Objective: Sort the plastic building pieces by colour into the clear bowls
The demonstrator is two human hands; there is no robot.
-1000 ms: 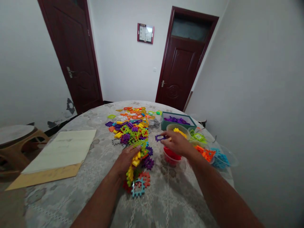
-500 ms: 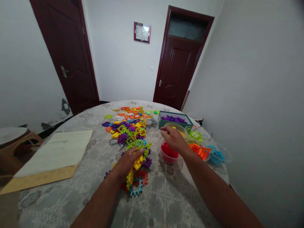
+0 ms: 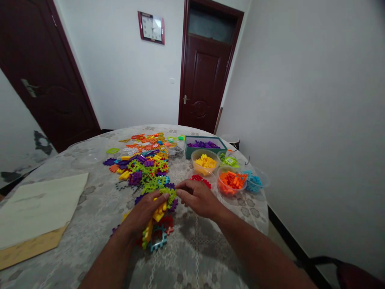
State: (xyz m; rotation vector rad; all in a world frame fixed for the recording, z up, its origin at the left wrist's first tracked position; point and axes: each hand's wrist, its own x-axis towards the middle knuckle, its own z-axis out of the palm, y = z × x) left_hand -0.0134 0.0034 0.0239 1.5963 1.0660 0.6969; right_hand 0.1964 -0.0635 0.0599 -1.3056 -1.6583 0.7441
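My left hand is closed round yellow interlocking plastic pieces and a lime-green notched piece, low over the table. My right hand has come up close on the right, fingers curled and thumb bent in, its fingertips at the green piece's edge. Whether something small sits between those fingertips is hidden. Below my left hand lie a light blue square frame piece and a red notched piece. Beyond both hands spreads a heap of mixed notched pieces, mostly green, purple, yellow and orange.
On the right stand clear bowls of yellow pieces, orange pieces, blue pieces and red pieces, partly behind my right hand. A green-edged box holds purple pieces. Paper sheets lie at the left.
My right hand has moved from above the bowls back toward me, to beside my left hand. My left hand keeps hold of the pieces. The view has turned to the right.
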